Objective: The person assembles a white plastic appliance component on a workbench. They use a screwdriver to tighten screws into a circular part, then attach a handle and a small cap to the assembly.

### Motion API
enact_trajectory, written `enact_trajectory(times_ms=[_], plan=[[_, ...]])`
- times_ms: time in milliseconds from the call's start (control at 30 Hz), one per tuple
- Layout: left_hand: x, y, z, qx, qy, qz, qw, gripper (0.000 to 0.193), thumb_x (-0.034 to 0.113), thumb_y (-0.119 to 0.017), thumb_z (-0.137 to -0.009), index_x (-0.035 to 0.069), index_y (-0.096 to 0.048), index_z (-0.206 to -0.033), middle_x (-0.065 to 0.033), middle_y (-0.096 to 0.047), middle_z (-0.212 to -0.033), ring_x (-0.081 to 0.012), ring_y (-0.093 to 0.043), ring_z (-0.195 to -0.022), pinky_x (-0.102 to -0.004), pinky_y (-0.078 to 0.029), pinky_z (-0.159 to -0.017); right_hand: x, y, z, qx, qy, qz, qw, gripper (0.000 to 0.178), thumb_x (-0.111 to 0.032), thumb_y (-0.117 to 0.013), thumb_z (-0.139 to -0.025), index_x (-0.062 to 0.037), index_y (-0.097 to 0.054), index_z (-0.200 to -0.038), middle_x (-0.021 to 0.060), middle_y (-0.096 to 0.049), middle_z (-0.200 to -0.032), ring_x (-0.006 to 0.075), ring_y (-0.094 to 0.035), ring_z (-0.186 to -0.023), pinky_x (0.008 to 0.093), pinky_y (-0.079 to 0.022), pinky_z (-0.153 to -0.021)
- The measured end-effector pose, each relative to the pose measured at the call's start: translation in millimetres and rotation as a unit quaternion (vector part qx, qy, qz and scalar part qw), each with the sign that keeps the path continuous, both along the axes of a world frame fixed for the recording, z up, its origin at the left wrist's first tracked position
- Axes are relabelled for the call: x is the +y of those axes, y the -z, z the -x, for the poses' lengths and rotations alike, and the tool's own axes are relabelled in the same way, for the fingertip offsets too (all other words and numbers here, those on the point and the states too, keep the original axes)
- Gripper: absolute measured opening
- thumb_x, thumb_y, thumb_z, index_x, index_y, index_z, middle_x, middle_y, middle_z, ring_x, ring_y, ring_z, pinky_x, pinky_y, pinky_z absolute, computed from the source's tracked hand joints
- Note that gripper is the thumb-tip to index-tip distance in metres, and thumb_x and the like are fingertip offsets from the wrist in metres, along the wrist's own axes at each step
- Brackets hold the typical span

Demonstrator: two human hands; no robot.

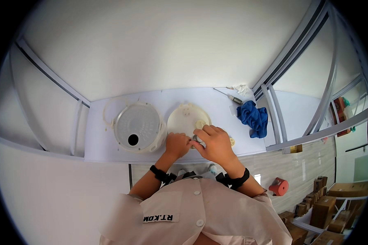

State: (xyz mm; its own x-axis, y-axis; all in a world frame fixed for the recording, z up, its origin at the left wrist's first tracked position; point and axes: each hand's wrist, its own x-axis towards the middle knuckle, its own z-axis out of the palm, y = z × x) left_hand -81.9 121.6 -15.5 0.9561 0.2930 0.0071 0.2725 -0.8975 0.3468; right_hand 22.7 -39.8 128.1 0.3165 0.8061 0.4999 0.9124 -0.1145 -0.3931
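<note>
My left hand (178, 145) and my right hand (216, 146) meet near the front edge of the white table. Between them is a small grey, shiny piece (197, 139), gripped by the curled fingers of my right hand and mostly covered by them. The left fingers are closed beside it; what they pinch is hidden. Just beyond lies a round cream-coloured plate-like part (180, 118) with a small pale disc (200, 123) on it. A small yellowish round piece (232, 141) shows past my right hand. Left of my hands stands a white round tub (141, 124) with a translucent lid and black circle.
A screwdriver (234, 99) lies at the back right, near a crumpled white tissue (242, 89) and a bunched blue cloth (252, 118). A pale cord (106, 114) curves beside the tub. Metal frames flank the table. On the floor are a red stool (279, 186) and cardboard boxes (324, 210).
</note>
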Motion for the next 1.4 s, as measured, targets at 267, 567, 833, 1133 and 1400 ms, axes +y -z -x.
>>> enact_trajectory(times_ms=[267,567,833,1133,1400], plan=[[-2.9,-22.3,9.6,-0.035,0.053,0.058,0.996,0.044,0.055,-0.081,-0.077,0.017,-0.079,-0.099,-0.0060,-0.074,-0.099,-0.0266,-0.068,-0.097,-0.0435,-0.044,-0.088,8.7,7.5,2.7,-0.034,0.123,0.089,0.988,0.044,-0.043,-0.086,-0.080,-0.0075,-0.066,-0.097,0.0074,-0.066,-0.084,0.0302,-0.068,-0.076,0.0404,-0.052,-0.065],[3.2,21.5,4.7,-0.047,0.041,0.016,0.998,0.045,0.054,-0.081,-0.075,0.016,-0.076,-0.098,-0.0047,-0.076,-0.102,-0.0258,-0.070,-0.098,-0.0454,-0.046,-0.086,14.7,1.8,8.3,0.075,-0.050,-0.038,0.995,0.035,-0.022,-0.077,-0.085,-0.0068,-0.060,-0.112,0.0126,-0.062,-0.108,0.0331,-0.066,-0.093,0.0461,-0.053,-0.069],[-4.9,-0.3,0.1,-0.040,0.016,0.086,0.995,0.046,0.053,-0.085,-0.071,0.020,-0.077,-0.102,-0.0034,-0.077,-0.100,-0.0244,-0.072,-0.092,-0.0420,-0.051,-0.076,12.4,-4.6,10.4,0.005,0.156,0.137,0.978,0.036,-0.026,-0.079,-0.085,-0.0062,-0.064,-0.111,0.0155,-0.064,-0.102,0.0322,-0.069,-0.085,0.0426,-0.053,-0.070],[-8.2,10.4,-2.9,-0.002,-0.016,0.095,0.995,0.048,0.052,-0.086,-0.072,0.021,-0.077,-0.107,-0.0025,-0.075,-0.097,-0.0274,-0.073,-0.092,-0.0442,-0.058,-0.076,5.4,-10.3,14.1,0.048,0.039,-0.007,0.998,0.029,-0.019,-0.078,-0.087,-0.0060,-0.064,-0.108,0.0162,-0.063,-0.099,0.0356,-0.068,-0.089,0.0444,-0.055,-0.074],[-10.2,9.0,0.5,-0.011,0.015,0.122,0.992,0.054,0.050,-0.086,-0.070,0.018,-0.076,-0.112,-0.0041,-0.074,-0.104,-0.0285,-0.074,-0.094,-0.0424,-0.060,-0.079,2.4,-14.8,2.5,0.044,0.166,0.159,0.972,0.037,-0.023,-0.081,-0.086,-0.0069,-0.065,-0.115,0.0161,-0.066,-0.103,0.0364,-0.068,-0.095,0.0454,-0.056,-0.073]])
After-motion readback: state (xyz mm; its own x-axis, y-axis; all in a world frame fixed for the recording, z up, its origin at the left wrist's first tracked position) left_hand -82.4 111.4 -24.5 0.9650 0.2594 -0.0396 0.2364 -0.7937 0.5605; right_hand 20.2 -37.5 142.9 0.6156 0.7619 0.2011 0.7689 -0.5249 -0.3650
